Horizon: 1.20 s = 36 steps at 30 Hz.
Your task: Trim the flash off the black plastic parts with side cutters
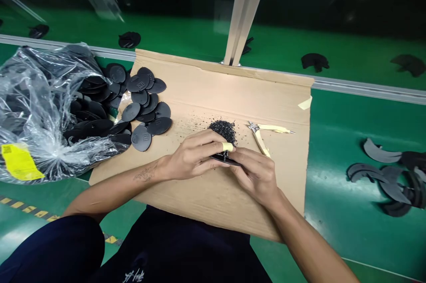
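Note:
Between my two hands is a flat black plastic disc, held tilted over the cardboard sheet and partly covered by fingers. My left hand grips its left side, with pale yellow tape round one fingertip. My right hand has its fingers closed on the right side. Just beyond the fingers sits a heap of small black plastic bits. Right of the heap lie side cutters with pale yellow handles, their jaws toward the heap. Several black oval discs are piled at the cardboard's left.
A clear plastic bag full of black discs stands at the left, with a yellow label. Curved black parts lie on the green surface at right. A metal post rises behind the cardboard sheet.

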{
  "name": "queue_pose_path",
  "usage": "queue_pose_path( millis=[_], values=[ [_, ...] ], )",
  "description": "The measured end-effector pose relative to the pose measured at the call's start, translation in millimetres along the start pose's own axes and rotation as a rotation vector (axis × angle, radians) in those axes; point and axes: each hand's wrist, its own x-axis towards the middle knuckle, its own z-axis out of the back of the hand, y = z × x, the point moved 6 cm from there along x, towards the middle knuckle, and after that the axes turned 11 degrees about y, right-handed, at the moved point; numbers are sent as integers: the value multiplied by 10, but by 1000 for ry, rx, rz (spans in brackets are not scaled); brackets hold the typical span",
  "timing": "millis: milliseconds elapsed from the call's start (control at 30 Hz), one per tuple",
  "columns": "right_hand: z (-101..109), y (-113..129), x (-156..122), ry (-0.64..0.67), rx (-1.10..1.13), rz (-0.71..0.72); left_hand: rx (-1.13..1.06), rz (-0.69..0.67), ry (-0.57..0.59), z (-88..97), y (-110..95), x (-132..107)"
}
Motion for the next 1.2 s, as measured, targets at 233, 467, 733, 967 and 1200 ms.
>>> queue_pose_path(
  millis=[233,467,733,967,1200],
  values=[
    [4,24,1,-18,-51,45,-76,23,-37,30,-12,-17],
    [3,10,-19,-11,-86,49,-78,10,4,22,-24,-19],
    [15,-7,-10,7,-29,27,-60,22,-47,20,-34,-57],
    [18,-7,-28,7,-1,50,-85,41,-39,21,-37,-19],
    [17,-43,-6,40,47,52,-126,29,9,-33,36,-48]
  ],
)
